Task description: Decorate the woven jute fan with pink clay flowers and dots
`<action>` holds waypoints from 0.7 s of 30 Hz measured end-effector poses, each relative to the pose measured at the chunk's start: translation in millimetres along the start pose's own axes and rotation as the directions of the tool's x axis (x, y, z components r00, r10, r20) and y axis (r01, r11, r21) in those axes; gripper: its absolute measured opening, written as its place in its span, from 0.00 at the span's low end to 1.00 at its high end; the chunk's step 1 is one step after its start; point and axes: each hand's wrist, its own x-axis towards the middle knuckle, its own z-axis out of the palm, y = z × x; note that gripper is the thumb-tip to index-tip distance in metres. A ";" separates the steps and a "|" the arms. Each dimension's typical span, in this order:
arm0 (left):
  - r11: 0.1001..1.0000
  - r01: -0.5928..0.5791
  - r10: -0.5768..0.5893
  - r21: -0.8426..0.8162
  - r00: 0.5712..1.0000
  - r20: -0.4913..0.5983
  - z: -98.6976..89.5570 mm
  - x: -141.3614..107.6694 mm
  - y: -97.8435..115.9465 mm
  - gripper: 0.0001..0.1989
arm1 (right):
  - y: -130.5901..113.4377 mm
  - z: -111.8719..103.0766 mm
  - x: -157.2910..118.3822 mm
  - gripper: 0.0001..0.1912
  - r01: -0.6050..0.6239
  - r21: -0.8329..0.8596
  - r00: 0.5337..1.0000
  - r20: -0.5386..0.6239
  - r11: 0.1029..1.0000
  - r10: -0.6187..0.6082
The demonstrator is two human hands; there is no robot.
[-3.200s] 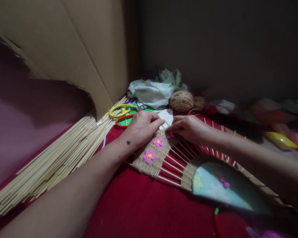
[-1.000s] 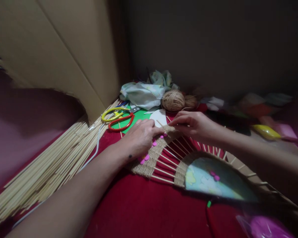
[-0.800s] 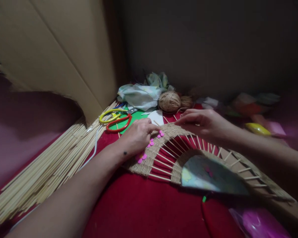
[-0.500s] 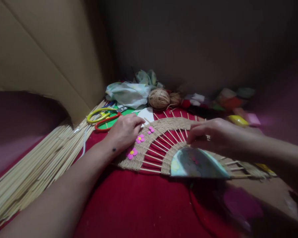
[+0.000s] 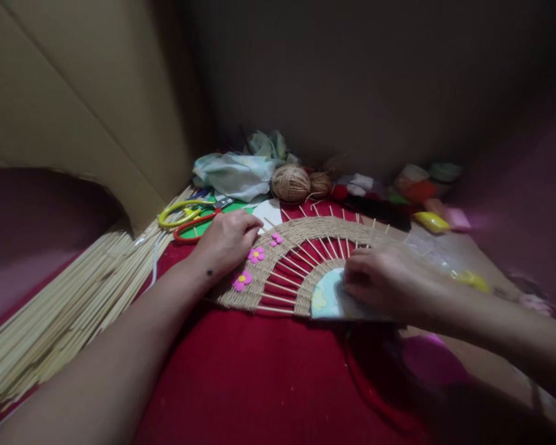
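A woven twine fan (image 5: 331,228) with thin stick ribs lies over red cloth. Pink flowers with yellow centres (image 5: 242,280) sit along its left band. Pale blue-green patterned fabric (image 5: 325,295) fills the half-round at its base. My left hand (image 5: 229,240) is closed on the fan's upper left edge, its fingertips partly hidden. Low over the fabric is my right hand (image 5: 375,275), fingers curled together in a pinch. Whatever they hold is hidden, and the hand covers the right part of the fabric.
Scissors with yellow and red handles (image 5: 197,216) lie beside my left hand. Long thin sticks (image 5: 74,303) spread along the left. Twine balls (image 5: 291,183) and crumpled cloth (image 5: 234,174) are at the back. Yellow packets (image 5: 430,222) lie to the right.
My right hand has moved down and slightly left, from the fan's inner ribs onto the fabric half-round. My left hand stays at the fan's edge. The whole view has shifted slightly.
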 end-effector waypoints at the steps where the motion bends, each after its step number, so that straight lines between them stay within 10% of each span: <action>1: 1.000 0.010 -0.010 0.001 1.000 0.008 -0.2 0.2 -0.1 0.11 | -2.0 -3.5 0.4 0.06 -0.014 0.065 1.000 0.012 0.998 0.013; 8: 0.989 0.066 -0.065 -0.132 0.998 0.011 -5.5 -0.3 7.1 0.10 | -11.0 -31.8 3.6 0.07 -0.133 0.567 0.990 0.116 0.813 0.081; 16: 0.822 -0.101 0.047 -0.561 0.993 -0.111 -14.4 -15.4 50.5 0.07 | -26.1 -11.8 31.7 0.06 -0.187 0.981 0.958 0.170 0.055 0.231; 21: 0.867 -0.260 0.176 -0.424 0.958 -0.227 -8.6 -21.3 59.4 0.08 | -37.0 1.2 48.6 0.04 -0.109 0.982 0.979 0.133 -0.153 0.156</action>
